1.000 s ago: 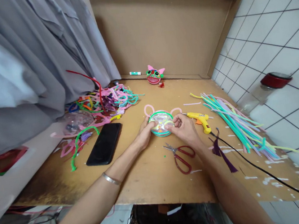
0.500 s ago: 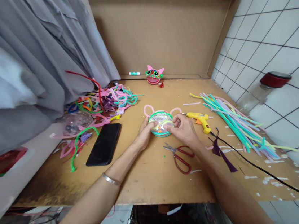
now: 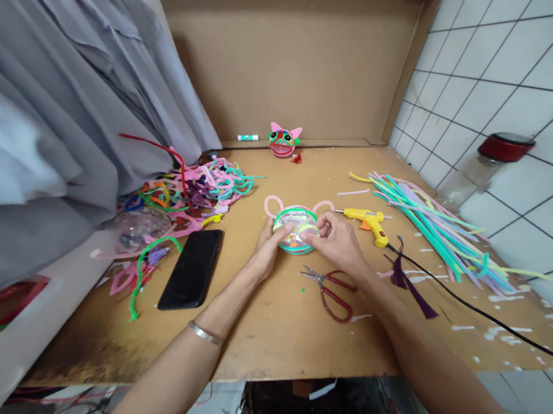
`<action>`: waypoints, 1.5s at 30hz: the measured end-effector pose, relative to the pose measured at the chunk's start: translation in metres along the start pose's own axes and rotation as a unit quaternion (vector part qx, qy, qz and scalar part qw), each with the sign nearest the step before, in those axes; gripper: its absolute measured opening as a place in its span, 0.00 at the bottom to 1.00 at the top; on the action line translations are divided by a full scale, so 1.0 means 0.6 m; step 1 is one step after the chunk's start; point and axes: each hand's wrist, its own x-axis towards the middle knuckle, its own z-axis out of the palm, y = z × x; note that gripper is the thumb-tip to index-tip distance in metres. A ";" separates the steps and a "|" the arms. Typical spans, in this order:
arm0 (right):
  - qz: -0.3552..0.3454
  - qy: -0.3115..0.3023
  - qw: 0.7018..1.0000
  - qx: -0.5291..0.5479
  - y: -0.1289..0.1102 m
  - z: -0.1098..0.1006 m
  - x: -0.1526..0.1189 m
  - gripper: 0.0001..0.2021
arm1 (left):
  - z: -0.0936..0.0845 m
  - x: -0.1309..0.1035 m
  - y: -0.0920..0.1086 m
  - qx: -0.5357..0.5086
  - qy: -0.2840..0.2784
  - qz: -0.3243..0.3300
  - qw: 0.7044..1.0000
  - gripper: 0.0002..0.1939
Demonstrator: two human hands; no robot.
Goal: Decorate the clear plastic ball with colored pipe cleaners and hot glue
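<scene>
Between my hands is a round pipe-cleaner craft piece (image 3: 298,250) with a green and teal rim, a shiny clear middle and two pink loops at its far side. My left hand (image 3: 267,245) grips its left edge, thumb lying on the shiny face. At the right edge, my right hand (image 3: 334,235) has thumb and fingers pinched together against the piece; what lies between the fingertips is too small to make out. Red-handled scissors (image 3: 331,292) lie just below the hands. A yellow glue gun (image 3: 367,220) rests right of my right hand.
A black phone (image 3: 191,270) and a tangled heap of pipe cleaners (image 3: 203,186) lie left. Straight pipe cleaners (image 3: 424,222) and a purple tassel (image 3: 410,284) lie right. A finished-looking pink animal head (image 3: 283,142) and a glue stick (image 3: 248,138) sit by the cardboard (image 3: 309,62).
The view has shifted very slightly. Both hands stay on the round piece, with only a small movement of the right fingers at its edge.
</scene>
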 end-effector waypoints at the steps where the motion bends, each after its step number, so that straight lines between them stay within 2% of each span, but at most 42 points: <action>1: -0.001 0.000 1.000 -0.001 0.000 0.001 0.000 0.17 | 0.002 -0.002 0.002 0.003 0.005 -0.006 1.000 0.34; 4: -0.008 0.002 1.000 0.006 0.002 0.004 -0.001 0.17 | 0.008 -0.007 0.009 0.009 0.014 -0.021 1.000 0.39; 12: -0.008 0.005 1.000 0.002 -0.006 0.006 -0.002 0.15 | 0.020 -0.012 0.022 0.028 0.049 -0.036 0.998 0.42; 22: -0.009 -0.002 1.000 0.003 -0.014 0.003 -0.004 0.16 | 0.024 -0.011 0.027 0.041 0.059 -0.035 0.997 0.35; 28: -0.011 -0.004 1.000 0.013 -0.012 0.002 -0.003 0.16 | 0.024 -0.010 0.027 0.055 0.078 -0.027 0.995 0.35; 37: -0.010 -0.002 1.000 0.013 -0.007 0.001 0.000 0.16 | 0.016 -0.008 0.033 0.094 0.064 -0.021 0.993 0.33; 41: -0.006 -0.021 0.998 0.060 0.006 -0.002 0.005 0.16 | 0.012 -0.005 0.030 0.125 0.076 -0.014 0.989 0.33; 45: 0.037 -0.100 0.975 0.193 0.020 -0.015 0.016 0.11 | 0.008 -0.002 0.031 0.151 0.085 -0.013 0.985 0.35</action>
